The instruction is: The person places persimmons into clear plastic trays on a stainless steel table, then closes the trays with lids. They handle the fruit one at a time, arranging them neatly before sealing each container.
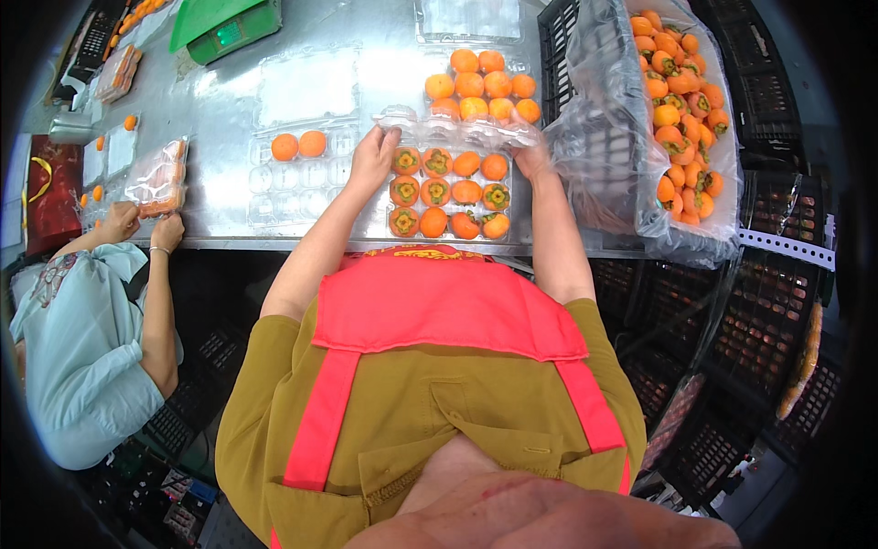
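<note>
In front of me a clear plastic clamshell tray [509, 206] holds three rows of persimmons [435, 192], several with green calyxes facing up. Its raised transparent lid [466, 130] spans between my two hands. My left hand [374, 158] grips the lid's left end, thumb on top. At the opposite end, my right hand [532, 155] holds the lid too, its fingertips partly hidden by the plastic. Just beyond the lid sits another clear tray with rows of orange persimmons [469, 85], its nearest row partly covered by the lid in my hands.
An open clamshell [271, 180] with two persimmons [299, 145] lies to the left. A green scale [233, 33] stands farther back. At right is a plastic-lined crate [645, 185] of loose persimmons [686, 117]. A co-worker's hands [164, 232] touch a filled clamshell [156, 177].
</note>
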A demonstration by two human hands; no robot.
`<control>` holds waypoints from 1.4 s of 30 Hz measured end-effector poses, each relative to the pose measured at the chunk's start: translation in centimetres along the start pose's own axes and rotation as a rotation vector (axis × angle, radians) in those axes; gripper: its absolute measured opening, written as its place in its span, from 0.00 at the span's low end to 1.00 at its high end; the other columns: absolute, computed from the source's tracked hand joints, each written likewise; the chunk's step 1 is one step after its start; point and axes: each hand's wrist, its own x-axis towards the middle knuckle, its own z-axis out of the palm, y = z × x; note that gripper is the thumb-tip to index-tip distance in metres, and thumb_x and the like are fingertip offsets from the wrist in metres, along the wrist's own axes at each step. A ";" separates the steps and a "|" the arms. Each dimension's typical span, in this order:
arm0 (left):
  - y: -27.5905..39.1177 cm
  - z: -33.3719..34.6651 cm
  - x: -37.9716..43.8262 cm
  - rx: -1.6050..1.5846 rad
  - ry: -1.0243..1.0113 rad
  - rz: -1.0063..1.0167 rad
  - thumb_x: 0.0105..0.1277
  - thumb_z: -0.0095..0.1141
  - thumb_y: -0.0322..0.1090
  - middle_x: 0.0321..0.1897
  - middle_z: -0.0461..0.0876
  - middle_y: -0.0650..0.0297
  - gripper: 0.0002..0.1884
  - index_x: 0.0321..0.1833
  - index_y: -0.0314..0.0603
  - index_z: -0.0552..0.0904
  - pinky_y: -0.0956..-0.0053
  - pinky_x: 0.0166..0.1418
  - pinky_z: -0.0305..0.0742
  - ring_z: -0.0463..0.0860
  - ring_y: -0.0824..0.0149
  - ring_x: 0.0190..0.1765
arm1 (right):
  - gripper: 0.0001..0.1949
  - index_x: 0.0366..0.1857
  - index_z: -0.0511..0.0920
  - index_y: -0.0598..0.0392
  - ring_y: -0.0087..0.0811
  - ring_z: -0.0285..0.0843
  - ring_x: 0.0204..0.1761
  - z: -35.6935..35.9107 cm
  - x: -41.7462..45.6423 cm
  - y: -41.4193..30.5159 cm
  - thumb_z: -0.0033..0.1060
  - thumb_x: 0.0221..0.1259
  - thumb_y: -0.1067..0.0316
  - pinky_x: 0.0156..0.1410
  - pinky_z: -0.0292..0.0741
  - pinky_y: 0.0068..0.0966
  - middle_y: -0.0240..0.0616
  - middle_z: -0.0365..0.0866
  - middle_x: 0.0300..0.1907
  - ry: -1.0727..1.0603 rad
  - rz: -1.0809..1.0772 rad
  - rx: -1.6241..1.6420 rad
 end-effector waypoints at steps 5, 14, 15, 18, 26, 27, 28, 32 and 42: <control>-0.3 -0.1 0.1 -0.015 0.015 -0.014 0.72 0.49 0.48 0.27 0.78 0.54 0.20 0.37 0.33 0.75 0.68 0.41 0.72 0.76 0.64 0.32 | 0.14 0.47 0.77 0.53 0.28 0.79 0.43 0.6 0.5 0.8 0.48 0.70 0.55 0.48 0.76 0.29 0.35 0.82 0.44 0.082 -0.107 0.023; -0.4 -0.2 1.2 -0.012 0.009 -0.059 0.73 0.46 0.49 0.31 0.81 0.55 0.20 0.42 0.34 0.77 0.68 0.43 0.73 0.80 0.60 0.35 | 0.22 0.56 0.72 0.53 0.30 0.77 0.52 1.5 0.8 0.2 0.37 0.74 0.47 0.57 0.72 0.30 0.36 0.80 0.49 0.058 -0.133 0.091; -0.6 -0.1 1.3 -0.016 0.007 -0.071 0.73 0.46 0.49 0.31 0.82 0.54 0.21 0.42 0.34 0.77 0.67 0.43 0.73 0.80 0.60 0.35 | 0.23 0.57 0.71 0.53 0.30 0.76 0.52 2.2 0.3 0.2 0.37 0.73 0.46 0.58 0.72 0.30 0.37 0.80 0.49 0.054 -0.182 0.110; -0.8 0.0 1.7 0.019 0.006 -0.064 0.73 0.45 0.49 0.32 0.82 0.54 0.20 0.46 0.35 0.76 0.67 0.45 0.74 0.82 0.59 0.37 | 0.25 0.57 0.71 0.55 0.32 0.76 0.53 1.5 -1.0 1.1 0.39 0.72 0.44 0.59 0.71 0.31 0.40 0.78 0.51 0.131 -0.213 0.039; -1.2 0.4 1.6 0.010 0.044 -0.069 0.75 0.41 0.47 0.35 0.84 0.54 0.19 0.53 0.38 0.74 0.67 0.49 0.75 0.83 0.58 0.42 | 0.25 0.60 0.68 0.60 0.37 0.72 0.60 1.6 -5.8 3.9 0.52 0.68 0.53 0.67 0.67 0.32 0.48 0.73 0.56 0.314 -0.343 -0.180; -1.3 0.4 1.6 0.013 0.039 -0.060 0.75 0.41 0.47 0.35 0.84 0.54 0.19 0.52 0.38 0.75 0.67 0.49 0.74 0.83 0.58 0.42 | 0.23 0.59 0.69 0.61 0.35 0.72 0.59 1.5 -6.1 4.3 0.54 0.68 0.55 0.65 0.67 0.30 0.46 0.75 0.55 0.327 -0.354 -0.169; -1.3 0.3 1.5 0.015 0.034 -0.051 0.75 0.40 0.47 0.35 0.84 0.54 0.19 0.52 0.38 0.75 0.67 0.49 0.74 0.83 0.57 0.42 | 0.22 0.57 0.71 0.61 0.32 0.73 0.57 1.1 -6.2 4.8 0.56 0.67 0.56 0.64 0.68 0.28 0.43 0.76 0.53 0.340 -0.363 -0.159; -1.6 0.3 2.3 0.043 0.030 -0.059 0.75 0.39 0.47 0.34 0.84 0.55 0.19 0.50 0.38 0.76 0.66 0.48 0.74 0.83 0.57 0.41 | 0.18 0.52 0.76 0.63 0.27 0.73 0.55 1.6 -7.2 5.4 0.58 0.65 0.60 0.62 0.68 0.24 0.38 0.78 0.51 0.370 -0.434 -0.319; -1.9 0.7 2.7 0.071 0.054 -0.068 0.76 0.38 0.43 0.31 0.81 0.60 0.18 0.50 0.34 0.77 0.76 0.38 0.76 0.79 0.71 0.32 | 0.16 0.49 0.79 0.61 0.26 0.75 0.53 1.8 -7.2 5.9 0.56 0.66 0.61 0.61 0.68 0.24 0.38 0.81 0.49 0.381 -0.491 -0.428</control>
